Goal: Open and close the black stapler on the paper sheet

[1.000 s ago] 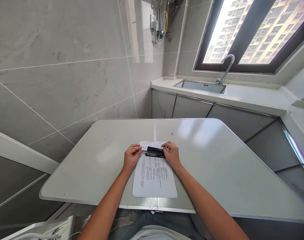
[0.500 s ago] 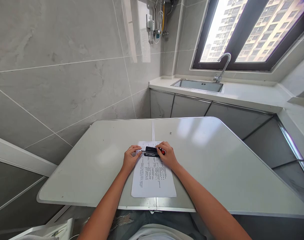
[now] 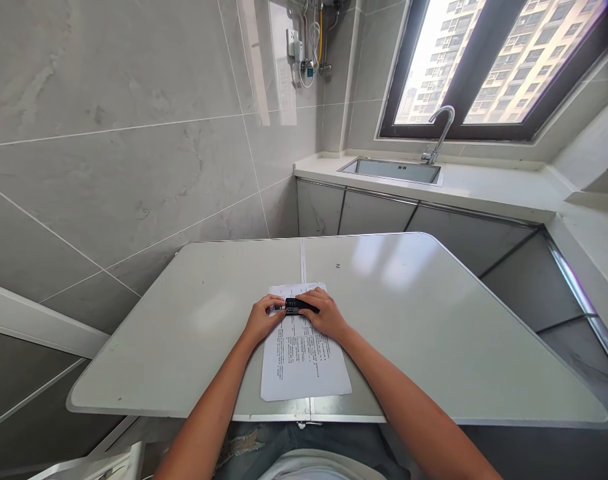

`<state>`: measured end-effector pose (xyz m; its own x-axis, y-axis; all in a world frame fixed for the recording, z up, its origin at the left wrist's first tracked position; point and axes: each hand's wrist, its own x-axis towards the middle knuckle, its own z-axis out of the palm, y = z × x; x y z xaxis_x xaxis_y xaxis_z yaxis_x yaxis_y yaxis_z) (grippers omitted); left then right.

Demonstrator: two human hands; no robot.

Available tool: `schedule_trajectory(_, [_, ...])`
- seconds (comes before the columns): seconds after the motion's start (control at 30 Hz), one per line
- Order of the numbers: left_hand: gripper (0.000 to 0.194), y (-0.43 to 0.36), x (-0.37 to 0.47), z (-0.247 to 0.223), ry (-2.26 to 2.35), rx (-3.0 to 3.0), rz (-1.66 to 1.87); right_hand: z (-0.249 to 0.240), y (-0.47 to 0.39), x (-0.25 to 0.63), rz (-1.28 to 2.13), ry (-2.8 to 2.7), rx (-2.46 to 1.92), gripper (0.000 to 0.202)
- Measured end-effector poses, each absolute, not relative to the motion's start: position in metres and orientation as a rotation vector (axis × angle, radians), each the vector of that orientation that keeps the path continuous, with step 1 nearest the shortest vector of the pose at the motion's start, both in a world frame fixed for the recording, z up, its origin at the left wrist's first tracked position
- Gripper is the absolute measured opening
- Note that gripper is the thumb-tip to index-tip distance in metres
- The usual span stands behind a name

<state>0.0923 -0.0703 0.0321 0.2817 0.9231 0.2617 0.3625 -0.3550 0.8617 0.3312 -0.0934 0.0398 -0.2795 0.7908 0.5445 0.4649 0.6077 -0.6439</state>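
Observation:
A black stapler (image 3: 295, 304) lies sideways over the upper part of a printed sheet of paper (image 3: 307, 373). My right hand (image 3: 325, 313) is wrapped round the stapler's right end, fingers on top and thumb below. At its left end, my left hand (image 3: 265, 319) pinches a small metal part of the stapler between thumb and fingertips; the fingers partly hide it. The sheet rests flat on the white folding table (image 3: 409, 333), its lines of print facing across the page. Both forearms lean on the near side of the table.
A tiny metal piece, perhaps staples (image 3: 338, 265), lies on the table beyond the paper. Behind stand a counter with a sink (image 3: 391, 171) and a tap (image 3: 440, 133) under a window. A tiled wall (image 3: 134, 167) runs along the left.
The stapler now looks closed up, where its top and base were apart and a red part showed at the right end. My right hand has shifted left along it, nearer my left hand.

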Motion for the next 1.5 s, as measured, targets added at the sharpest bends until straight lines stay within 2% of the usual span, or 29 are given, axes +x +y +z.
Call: schedule_trajectory(1.5, [0.022,-0.0752,0.0898,0.0376,1.159,1.830,1.111,0.0388,-0.0933,0.3343,0.491,-1.922,-1.006,0.029])
